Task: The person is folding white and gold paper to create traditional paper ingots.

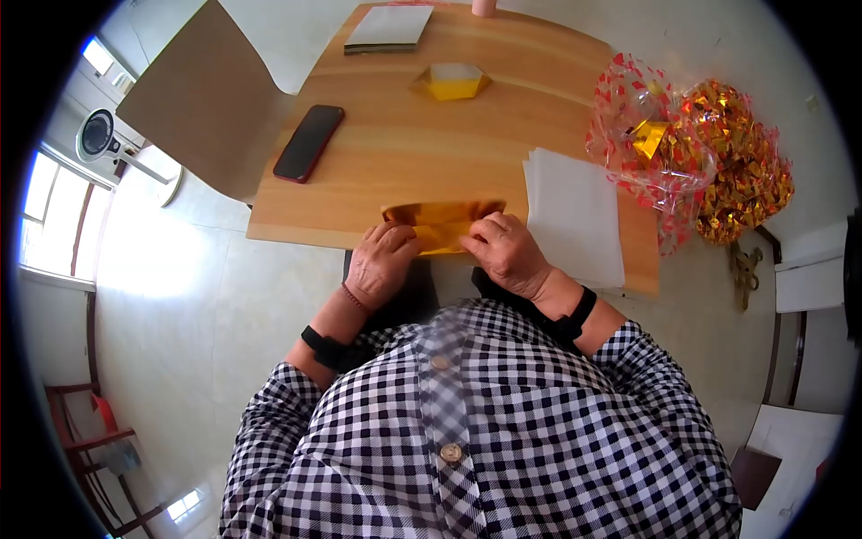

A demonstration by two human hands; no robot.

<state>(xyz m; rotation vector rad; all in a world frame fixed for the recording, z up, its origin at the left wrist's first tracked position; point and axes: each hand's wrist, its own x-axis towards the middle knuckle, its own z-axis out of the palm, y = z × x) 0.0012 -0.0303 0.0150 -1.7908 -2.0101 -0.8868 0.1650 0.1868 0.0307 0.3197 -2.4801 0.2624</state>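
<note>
A sheet of shiny gold foil paper (441,215), partly folded, lies across the near edge of the wooden table (404,148). My left hand (385,259) grips its left side with bent fingers. On the right side, my right hand (505,252) pinches the same paper between thumb and fingers. A fold runs from side to side between the hands, and the far flap stands up a little. Farther off on the table sits a folded gold paper piece (458,84) with pointed ends and a pale top. White paper sheets (576,219) lie stacked just right of my right hand.
At left lies a black smartphone (308,143), near a chair (209,101). A stack of paper (389,28) and a pink object (483,7) are at the far edge. Clear bags with red marks (673,209) hold many gold foil pieces (734,168) beside the table's right edge.
</note>
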